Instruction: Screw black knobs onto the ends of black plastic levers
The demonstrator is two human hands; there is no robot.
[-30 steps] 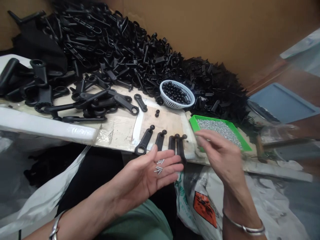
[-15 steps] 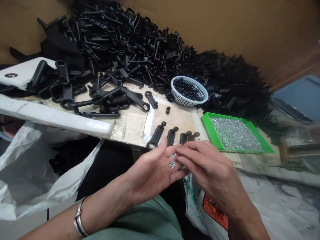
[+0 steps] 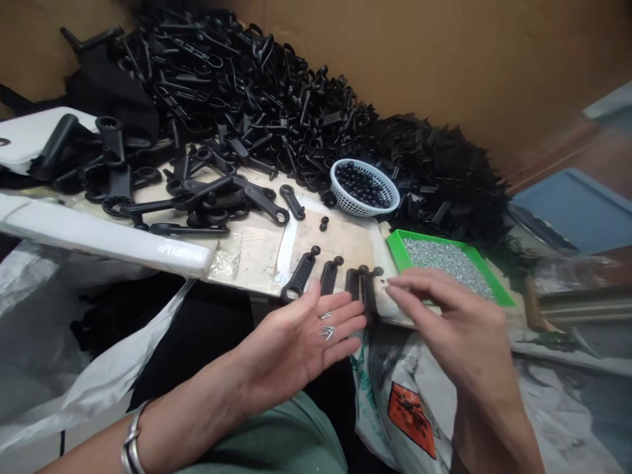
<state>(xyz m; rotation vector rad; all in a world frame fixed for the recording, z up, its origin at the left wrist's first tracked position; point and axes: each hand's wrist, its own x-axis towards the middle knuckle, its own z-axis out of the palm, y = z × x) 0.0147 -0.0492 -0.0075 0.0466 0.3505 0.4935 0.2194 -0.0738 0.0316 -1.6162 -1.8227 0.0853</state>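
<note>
My left hand point(image 3: 306, 336) is palm up, fingers stretched out flat. Several small silver screws or pins point(image 3: 326, 332) lie loose on its fingers. My right hand point(image 3: 444, 316) is apart from it, near the green tray. Its thumb and forefinger are pinched together; whatever is between the tips is too small to make out. Beyond my left fingertips, several black crank-like handles lie in a row at the table's front edge, each with a round knob. The leftmost handle point(image 3: 299, 274) shows its ring end; my left hand partly hides another handle point(image 3: 330, 276).
A green tray point(image 3: 395, 246) of small silver pieces lies at right. Behind it stands a light-blue basket point(image 3: 363, 209) of black balls. A large heap of black plastic parts point(image 3: 237, 99) fills the back. A white foam strip point(image 3: 103, 234) edges the table's left.
My right hand has left the left palm and moved right, still pinched. My left fingers have opened flatter, the screws still on them. The view has shifted slightly.
</note>
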